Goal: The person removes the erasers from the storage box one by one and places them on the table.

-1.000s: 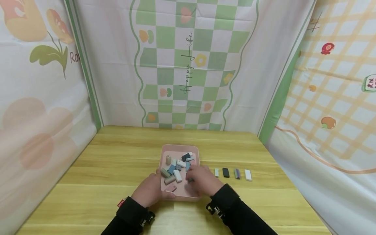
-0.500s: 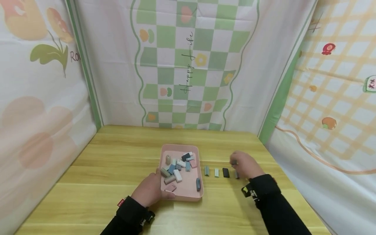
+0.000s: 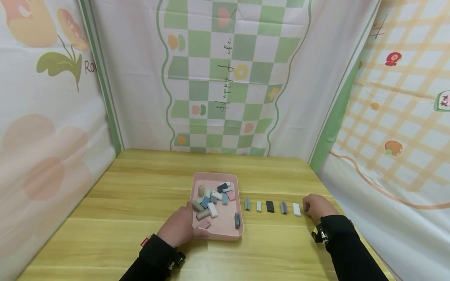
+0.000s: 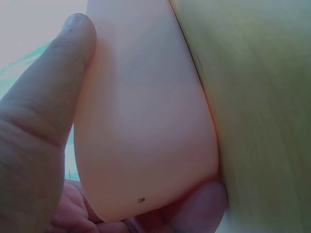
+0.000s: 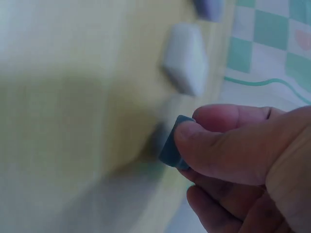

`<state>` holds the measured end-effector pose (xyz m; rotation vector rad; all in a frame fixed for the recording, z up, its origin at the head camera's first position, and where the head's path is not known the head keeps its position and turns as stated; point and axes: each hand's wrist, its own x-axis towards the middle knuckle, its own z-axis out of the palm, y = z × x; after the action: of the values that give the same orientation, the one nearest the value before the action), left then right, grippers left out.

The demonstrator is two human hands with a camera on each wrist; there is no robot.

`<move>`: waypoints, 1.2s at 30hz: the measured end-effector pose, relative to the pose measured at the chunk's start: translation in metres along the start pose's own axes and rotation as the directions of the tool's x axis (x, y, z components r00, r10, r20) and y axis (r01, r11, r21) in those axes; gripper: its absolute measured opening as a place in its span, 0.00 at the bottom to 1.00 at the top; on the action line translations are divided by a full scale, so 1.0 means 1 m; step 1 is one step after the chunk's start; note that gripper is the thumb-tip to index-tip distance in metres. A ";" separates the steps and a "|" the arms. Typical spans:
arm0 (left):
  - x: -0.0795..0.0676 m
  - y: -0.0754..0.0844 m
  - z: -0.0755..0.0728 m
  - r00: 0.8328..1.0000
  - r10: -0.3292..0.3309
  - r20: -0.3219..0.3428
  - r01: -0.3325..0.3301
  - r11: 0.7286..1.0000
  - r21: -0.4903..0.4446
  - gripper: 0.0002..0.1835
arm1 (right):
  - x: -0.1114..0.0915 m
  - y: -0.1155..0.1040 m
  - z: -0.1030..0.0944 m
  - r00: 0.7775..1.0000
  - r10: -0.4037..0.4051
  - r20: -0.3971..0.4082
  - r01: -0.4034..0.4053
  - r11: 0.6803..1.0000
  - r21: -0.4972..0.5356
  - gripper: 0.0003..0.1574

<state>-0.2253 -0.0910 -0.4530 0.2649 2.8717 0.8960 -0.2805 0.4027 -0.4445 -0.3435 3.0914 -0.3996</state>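
Note:
My left hand [image 3: 180, 227] grips the near left corner of a pink tray [image 3: 225, 236]; in the left wrist view the thumb [image 4: 73, 63] lies along the tray's wall and other fingers curl round its corner. Several small blocks lie in the tray, among them a white block [image 3: 212, 210] and a dark blue-grey block [image 3: 237, 220]. My right hand [image 3: 318, 207] is at the right end of a row of blocks on the table. In the right wrist view it pinches a small dark teal block [image 5: 175, 143] between thumb and fingers, near a white block [image 5: 185, 58].
Right of the tray, the row runs from a grey-green block [image 3: 247, 204] past a pale block [image 3: 259, 206], a black block [image 3: 270, 206] and a purple-grey block [image 3: 283, 208] to the white one. Printed cloths [image 3: 225, 78] hang behind and beside the wooden table [image 3: 147, 179].
My right hand has come out of the tray with a block and moved right, over the row, to beyond the white block. The left hand has stayed on the tray.

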 end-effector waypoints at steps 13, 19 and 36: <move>0.003 -0.002 -0.002 1.000 -0.002 -0.002 0.002 1.000 -0.011 0.72 | 0.014 0.007 0.002 0.998 -0.033 -0.047 0.033 0.999 0.004 0.29; 0.003 -0.004 -0.002 1.000 0.000 -0.006 0.000 1.000 -0.002 0.72 | 0.022 0.006 0.003 0.996 -0.058 -0.071 0.058 0.998 -0.014 0.29; 0.004 -0.006 -0.001 1.000 -0.013 0.003 0.013 1.000 0.008 0.72 | 0.024 0.001 0.008 0.995 -0.076 -0.067 0.075 0.997 -0.018 0.30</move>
<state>-0.2299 -0.0952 -0.4560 0.2479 2.8712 0.8817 -0.3038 0.3964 -0.4521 -0.4586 3.1567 -0.3968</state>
